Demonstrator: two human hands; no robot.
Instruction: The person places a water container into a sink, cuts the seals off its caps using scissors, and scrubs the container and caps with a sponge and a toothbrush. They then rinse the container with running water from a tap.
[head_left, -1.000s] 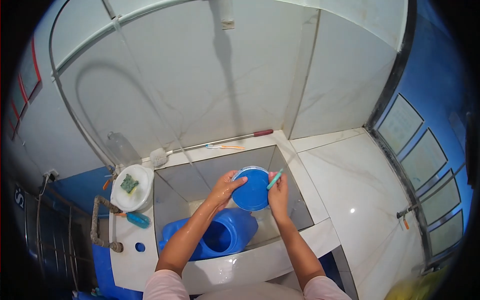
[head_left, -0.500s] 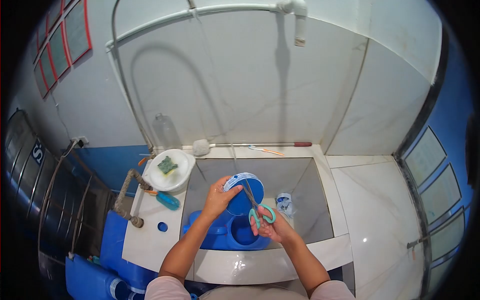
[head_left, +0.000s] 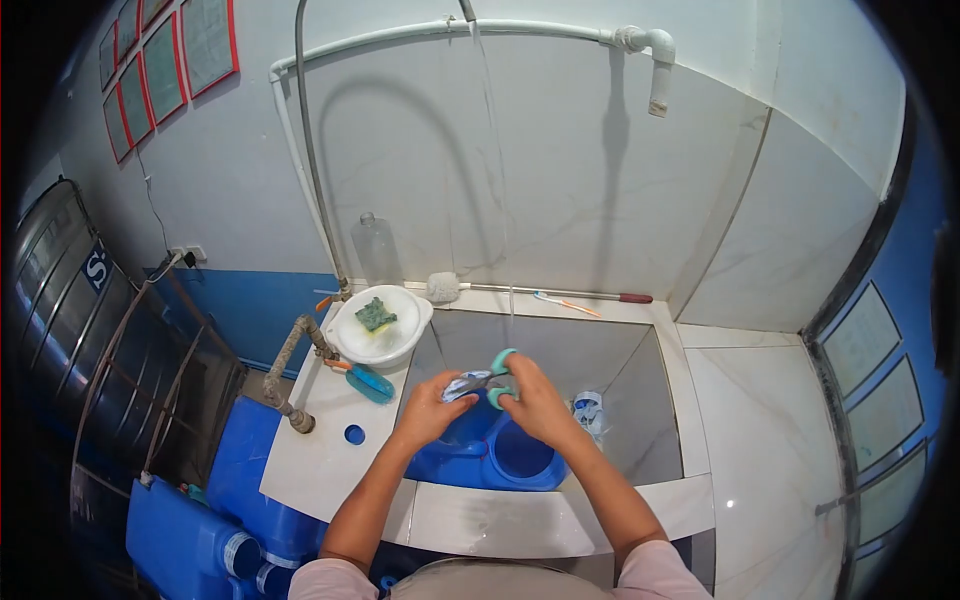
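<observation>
My left hand (head_left: pixel 432 408) is closed on a round blue lid (head_left: pixel 468 385) with a white printed rim, held tilted above the sink basin. Closed around the teal handles of a pair of scissors (head_left: pixel 501 378), my right hand (head_left: pixel 533 402) keeps the metal blades against the lid's rim. Below both hands a blue jug (head_left: pixel 523 455) lies in the basin, its wide round mouth facing up. A thin stream of water (head_left: pixel 510 260) falls behind the scissors.
On the left ledge are a white basin (head_left: pixel 400 340) with a green sponge (head_left: pixel 375 315), a blue brush (head_left: pixel 368 383) and a small blue cap (head_left: pixel 354 434). A long-handled brush (head_left: pixel 560 293) and a toothbrush (head_left: pixel 568 304) lie along the back ledge. Blue containers (head_left: pixel 190 530) stand lower left.
The view has shifted left, so the scene sits further right. The scissors have turned from upright beside the lid to pointing left at its rim, and the lid has tilted to nearly edge-on.
</observation>
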